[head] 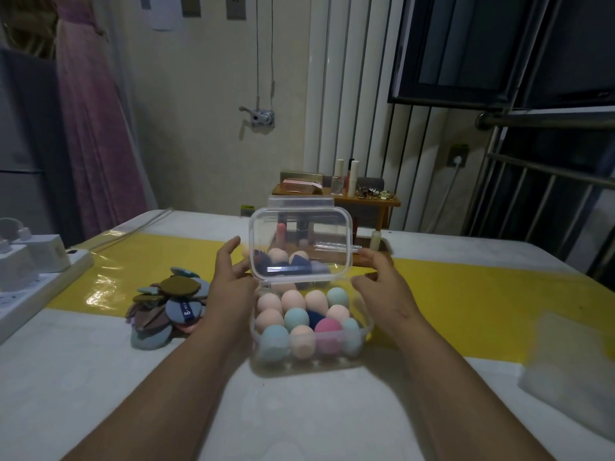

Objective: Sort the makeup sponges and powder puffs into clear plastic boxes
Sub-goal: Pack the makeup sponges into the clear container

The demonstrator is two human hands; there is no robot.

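Note:
A clear plastic box [365, 331] stands on the table in front of me, filled with egg-shaped makeup sponges [301, 319] in peach, teal, pink and navy. Its clear lid [301, 207] stands upright at the back. My left hand [229, 277] touches the lid's left edge with straight fingers and the thumb. My right hand [382, 284] pinches the lid's lower right corner between curled fingers and thumb. More loose sponges [289, 261] show through the lid, lying behind the box. A pile of flat powder puffs [166, 307] in brown, blue and mauve lies to the left.
A blurred clear container [565, 380] sits at the right table edge. A white power strip with chargers [30, 271] lies at the far left. A small wooden shelf with cosmetics [352, 194] stands behind the table. A yellow strip [466, 294] crosses the tabletop.

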